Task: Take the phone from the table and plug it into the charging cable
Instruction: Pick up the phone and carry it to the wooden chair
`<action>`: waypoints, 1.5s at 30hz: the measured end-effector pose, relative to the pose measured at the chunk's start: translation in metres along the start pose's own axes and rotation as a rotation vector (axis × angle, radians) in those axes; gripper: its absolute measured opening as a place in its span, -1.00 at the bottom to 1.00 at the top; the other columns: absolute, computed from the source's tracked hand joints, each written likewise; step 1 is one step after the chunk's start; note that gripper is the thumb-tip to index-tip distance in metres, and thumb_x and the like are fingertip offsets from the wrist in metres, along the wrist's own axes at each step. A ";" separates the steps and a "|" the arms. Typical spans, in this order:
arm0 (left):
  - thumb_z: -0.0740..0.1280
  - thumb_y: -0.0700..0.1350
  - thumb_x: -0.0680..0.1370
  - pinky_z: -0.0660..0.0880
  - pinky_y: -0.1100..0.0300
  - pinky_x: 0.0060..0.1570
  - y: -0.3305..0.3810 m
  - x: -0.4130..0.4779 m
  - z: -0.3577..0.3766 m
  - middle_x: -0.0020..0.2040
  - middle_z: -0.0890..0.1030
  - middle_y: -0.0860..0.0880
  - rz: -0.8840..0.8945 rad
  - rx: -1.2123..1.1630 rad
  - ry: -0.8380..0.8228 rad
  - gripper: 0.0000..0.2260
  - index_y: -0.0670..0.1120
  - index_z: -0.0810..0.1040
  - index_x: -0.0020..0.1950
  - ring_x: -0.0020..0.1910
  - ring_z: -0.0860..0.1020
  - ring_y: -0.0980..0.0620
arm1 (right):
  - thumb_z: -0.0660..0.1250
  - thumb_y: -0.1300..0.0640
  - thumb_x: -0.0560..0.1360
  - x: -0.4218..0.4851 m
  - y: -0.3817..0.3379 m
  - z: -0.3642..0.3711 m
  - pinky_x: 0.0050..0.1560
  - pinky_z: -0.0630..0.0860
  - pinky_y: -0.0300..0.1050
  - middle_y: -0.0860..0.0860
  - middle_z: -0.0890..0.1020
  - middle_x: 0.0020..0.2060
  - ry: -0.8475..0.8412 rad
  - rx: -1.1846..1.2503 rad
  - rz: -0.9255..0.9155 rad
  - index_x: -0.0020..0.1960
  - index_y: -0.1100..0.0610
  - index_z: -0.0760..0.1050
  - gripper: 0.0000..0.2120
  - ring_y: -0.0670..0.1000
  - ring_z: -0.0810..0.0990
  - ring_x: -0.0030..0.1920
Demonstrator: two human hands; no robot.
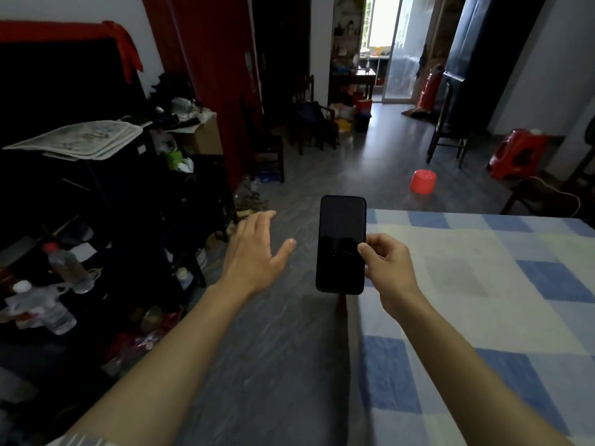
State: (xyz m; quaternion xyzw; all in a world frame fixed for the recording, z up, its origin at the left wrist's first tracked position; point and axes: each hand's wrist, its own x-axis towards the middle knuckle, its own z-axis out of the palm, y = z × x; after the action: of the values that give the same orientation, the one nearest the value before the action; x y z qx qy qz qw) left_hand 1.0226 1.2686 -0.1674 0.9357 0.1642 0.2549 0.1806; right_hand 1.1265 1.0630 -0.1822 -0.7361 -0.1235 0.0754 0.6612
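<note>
A black phone (340, 244) with a dark screen is held upright in the air, just past the left edge of the table (483, 284). My right hand (388, 268) grips its right side between thumb and fingers. My left hand (254, 249) hovers to the left of the phone, palm down, fingers spread, holding nothing. A thin white cord (93, 273) lies among the clutter at the left; I cannot tell whether it is the charging cable.
The table carries a blue and cream checked cloth. A dark shelf unit (128, 204) at the left holds plastic bottles (66, 268), newspapers (83, 138) and clutter. A red tub (422, 181) and a red stool (515, 154) stand on the grey floor beyond; chairs stand further back.
</note>
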 end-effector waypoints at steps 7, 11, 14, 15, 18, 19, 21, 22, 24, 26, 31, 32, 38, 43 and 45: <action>0.26 0.19 0.53 0.36 -0.03 0.30 -0.063 0.095 0.030 0.38 0.42 -0.08 0.074 -0.034 -0.025 -0.41 -0.10 0.30 0.46 0.32 0.37 -0.08 | 0.30 0.16 0.58 0.079 0.003 0.067 0.02 0.67 0.08 0.03 0.71 -0.09 0.073 -0.011 0.016 -0.07 0.04 0.60 -0.89 0.05 0.70 -0.01; 0.26 0.19 0.53 0.38 -0.04 0.26 -0.109 0.154 0.041 0.37 0.42 -0.07 0.137 -0.026 -0.028 -0.44 -0.08 0.32 0.43 0.32 0.37 -0.08 | 0.30 0.19 0.58 0.117 -0.005 0.113 0.05 0.65 0.15 0.09 0.70 -0.09 0.152 -0.021 0.031 -0.05 0.11 0.59 -0.90 0.11 0.69 0.00; 0.25 0.20 0.53 0.38 -0.06 0.26 -0.140 0.198 0.045 0.38 0.42 -0.08 0.191 -0.033 -0.050 -0.44 -0.08 0.33 0.42 0.33 0.37 -0.10 | 0.29 0.20 0.59 0.142 -0.013 0.144 0.07 0.64 0.15 0.08 0.71 -0.10 0.239 -0.031 0.064 -0.01 0.15 0.60 -0.89 0.10 0.69 0.00; 0.25 0.20 0.53 0.38 -0.05 0.25 -0.149 0.213 0.047 0.37 0.42 -0.09 0.214 -0.037 -0.055 -0.44 -0.09 0.33 0.42 0.33 0.37 -0.10 | 0.29 0.20 0.59 0.151 -0.015 0.153 0.07 0.64 0.15 0.08 0.71 -0.10 0.264 -0.027 0.068 -0.01 0.15 0.60 -0.89 0.09 0.69 -0.01; 0.25 0.19 0.52 0.39 -0.05 0.23 -0.172 0.256 0.052 0.36 0.44 -0.10 0.250 -0.061 -0.052 -0.44 -0.10 0.34 0.41 0.31 0.38 -0.12 | 0.29 0.19 0.59 0.180 -0.026 0.174 0.06 0.64 0.18 0.09 0.71 -0.09 0.332 -0.024 0.072 -0.01 0.14 0.59 -0.90 0.08 0.70 -0.03; 0.25 0.19 0.52 0.39 -0.06 0.23 -0.179 0.269 0.054 0.35 0.44 -0.10 0.260 -0.071 -0.053 -0.45 -0.11 0.35 0.41 0.30 0.38 -0.13 | 0.29 0.20 0.59 0.190 -0.029 0.179 0.06 0.64 0.19 0.11 0.71 -0.09 0.348 -0.027 0.066 -0.01 0.16 0.59 -0.90 0.09 0.70 -0.03; 0.25 0.18 0.52 0.39 -0.07 0.23 -0.190 0.295 0.060 0.35 0.44 -0.11 0.287 -0.085 -0.060 -0.45 -0.11 0.35 0.40 0.29 0.38 -0.14 | 0.28 0.21 0.59 0.213 -0.034 0.189 0.07 0.63 0.22 0.13 0.70 -0.09 0.375 -0.036 0.054 -0.01 0.19 0.58 -0.90 0.13 0.70 -0.02; 0.26 0.18 0.52 0.39 -0.08 0.23 -0.196 0.309 0.064 0.35 0.44 -0.12 0.298 -0.089 -0.062 -0.45 -0.12 0.35 0.40 0.29 0.38 -0.15 | 0.28 0.22 0.59 0.225 -0.037 0.193 0.07 0.62 0.23 0.14 0.70 -0.09 0.384 -0.042 0.053 -0.01 0.18 0.57 -0.90 0.13 0.69 -0.02; 0.26 0.18 0.52 0.38 -0.08 0.23 -0.205 0.338 0.075 0.35 0.44 -0.12 0.309 -0.092 -0.063 -0.45 -0.12 0.36 0.40 0.28 0.38 -0.15 | 0.27 0.23 0.59 0.254 -0.038 0.201 0.07 0.62 0.24 0.14 0.70 -0.09 0.396 -0.038 0.049 -0.04 0.16 0.57 -0.89 0.14 0.70 -0.02; 0.27 0.18 0.52 0.38 -0.06 0.23 -0.214 0.368 0.089 0.35 0.44 -0.11 0.319 -0.088 -0.068 -0.45 -0.11 0.36 0.39 0.29 0.38 -0.14 | 0.27 0.24 0.59 0.284 -0.033 0.208 0.06 0.62 0.24 0.16 0.71 -0.09 0.407 -0.037 0.033 -0.06 0.16 0.57 -0.88 0.16 0.70 -0.02; 0.26 0.18 0.51 0.38 -0.07 0.22 -0.227 0.459 0.131 0.34 0.44 -0.11 0.330 -0.083 -0.073 -0.45 -0.12 0.37 0.39 0.27 0.39 -0.14 | 0.28 0.24 0.58 0.378 -0.016 0.219 -0.09 0.62 0.03 0.08 0.71 -0.17 0.445 0.022 -0.016 -0.12 0.06 0.58 -0.83 0.05 0.68 -0.13; 0.26 0.18 0.52 0.38 -0.07 0.23 -0.227 0.480 0.140 0.34 0.44 -0.11 0.332 -0.084 -0.069 -0.45 -0.12 0.37 0.39 0.27 0.39 -0.14 | 0.28 0.25 0.57 0.399 -0.014 0.220 -0.12 0.60 0.02 0.08 0.70 -0.19 0.457 0.040 -0.023 -0.12 0.07 0.58 -0.83 0.03 0.67 -0.16; 0.27 0.17 0.52 0.38 -0.08 0.23 -0.213 0.617 0.186 0.35 0.44 -0.10 0.379 -0.075 -0.076 -0.46 -0.11 0.36 0.39 0.28 0.39 -0.14 | 0.27 0.29 0.57 0.532 -0.020 0.211 -0.06 0.60 0.18 0.13 0.68 -0.19 0.500 0.090 -0.046 -0.09 0.19 0.58 -0.87 0.06 0.63 -0.17; 0.27 0.17 0.53 0.38 -0.04 0.22 -0.202 0.708 0.228 0.34 0.44 -0.09 0.400 -0.136 -0.068 -0.47 -0.11 0.36 0.39 0.28 0.38 -0.13 | 0.26 0.30 0.58 0.624 -0.030 0.199 0.00 0.59 0.28 0.22 0.69 -0.13 0.540 0.071 -0.071 -0.04 0.24 0.57 -0.88 0.12 0.64 -0.14; 0.28 0.17 0.53 0.38 -0.04 0.21 -0.200 0.741 0.249 0.35 0.43 -0.09 0.420 -0.150 -0.080 -0.47 -0.10 0.35 0.40 0.28 0.37 -0.13 | 0.26 0.29 0.59 0.659 -0.029 0.193 0.00 0.60 0.26 0.21 0.70 -0.11 0.555 0.057 -0.077 -0.07 0.18 0.58 -0.86 0.13 0.66 -0.13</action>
State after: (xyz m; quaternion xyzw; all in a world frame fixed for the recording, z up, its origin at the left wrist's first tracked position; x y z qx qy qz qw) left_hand 1.7180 1.6768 -0.1429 0.9427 -0.0608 0.2610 0.1988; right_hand 1.7023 1.4359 -0.1406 -0.7045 0.0364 -0.1508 0.6925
